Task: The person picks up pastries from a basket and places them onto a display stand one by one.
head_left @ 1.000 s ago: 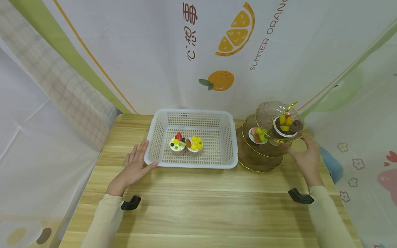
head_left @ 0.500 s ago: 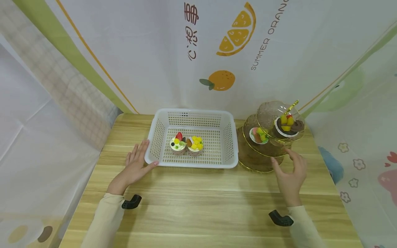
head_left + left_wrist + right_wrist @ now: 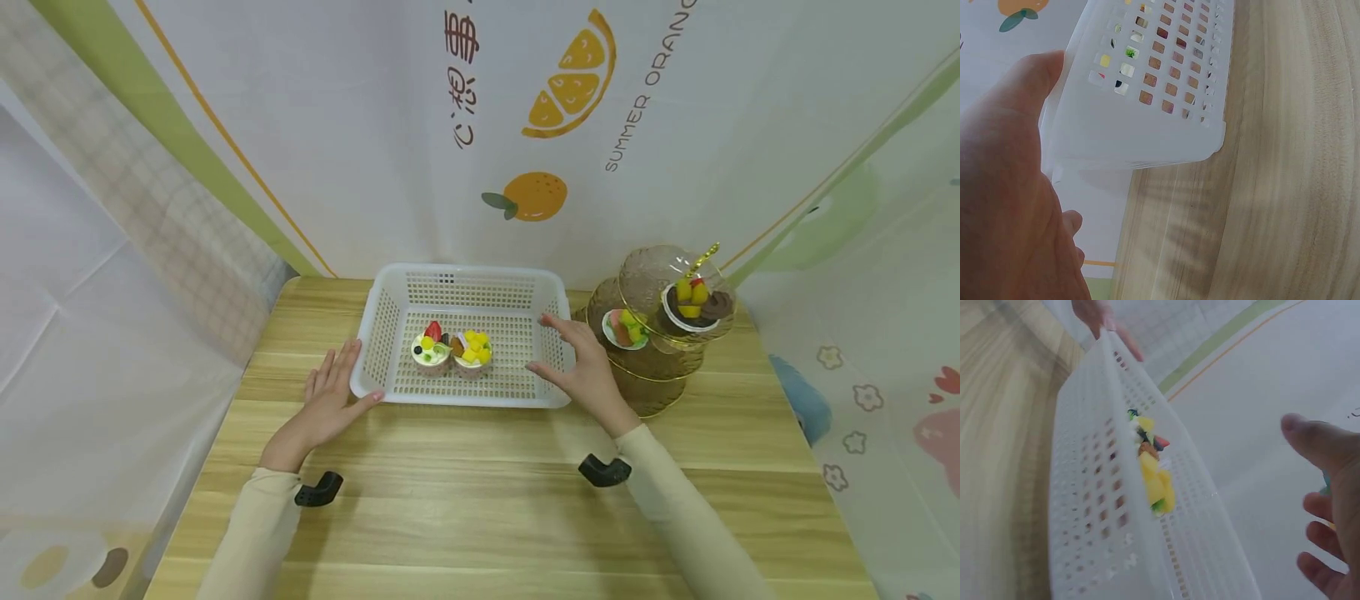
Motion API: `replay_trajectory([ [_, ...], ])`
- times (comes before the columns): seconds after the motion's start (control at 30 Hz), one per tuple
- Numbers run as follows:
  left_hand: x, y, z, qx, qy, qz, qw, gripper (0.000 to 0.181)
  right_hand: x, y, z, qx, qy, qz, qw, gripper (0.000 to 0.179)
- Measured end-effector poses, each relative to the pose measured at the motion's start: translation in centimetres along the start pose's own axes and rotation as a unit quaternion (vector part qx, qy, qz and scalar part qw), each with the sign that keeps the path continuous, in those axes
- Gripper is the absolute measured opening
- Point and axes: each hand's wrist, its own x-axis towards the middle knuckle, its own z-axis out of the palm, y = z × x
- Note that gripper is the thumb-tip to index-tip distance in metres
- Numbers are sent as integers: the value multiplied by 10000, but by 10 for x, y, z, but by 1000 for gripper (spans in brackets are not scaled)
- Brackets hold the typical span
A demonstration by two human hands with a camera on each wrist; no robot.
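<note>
My left hand (image 3: 318,417) rests at the left front corner of a white plastic basket (image 3: 465,403), its thumb on the rim and its fingers straight. Two cupcakes sit side by side inside: one topped with a strawberry and green bits (image 3: 430,357), the other with yellow cubes (image 3: 472,357). Over the basket's right end hovers my right hand (image 3: 588,371), thumb and fingers spread, holding nothing. In the right wrist view that hand (image 3: 1341,494) is apart from the rim, and the yellow-topped cupcake (image 3: 1155,478) shows past the basket wall.
A tiered clear stand with gold rims (image 3: 648,271) is right of the basket. Its top tier bears a chocolate cupcake (image 3: 686,310); a fruit-topped cupcake (image 3: 624,330) sits on the tier below. Behind the wooden table (image 3: 480,508) hangs a printed curtain (image 3: 360,125).
My right hand has moved away from the tiered stand's right side, leftwards past its front, to above the basket's right end. My left hand and the cupcakes have stayed where they were.
</note>
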Motion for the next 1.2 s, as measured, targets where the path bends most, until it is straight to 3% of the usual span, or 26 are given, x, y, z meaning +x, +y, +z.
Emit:
replay_trajectory([
  [0.1,1,-1,0,16,-45,-30,10000,95,25,-1,7,33,-733,183,9971,79],
  [0.2,1,-1,-1,31,-90,-50,9999,95,49,1,17,31,-1575,456,9865,82],
  [0.4,1,-3,-1,-18,-113,-40,9999,95,85,15,39,-67,-2786,784,9572,87],
  [0.63,0,-4,0,-48,-79,-49,9999,96,100,31,59,-23,-3899,1166,9134,98],
  [0.83,1,-4,0,-69,-83,-58,9999,95,102,35,73,-29,-4315,1349,8919,94],
  [1.2,2,-2,1,-98,-94,-61,9999,95,101,41,84,313,-4281,1749,8861,85],
])
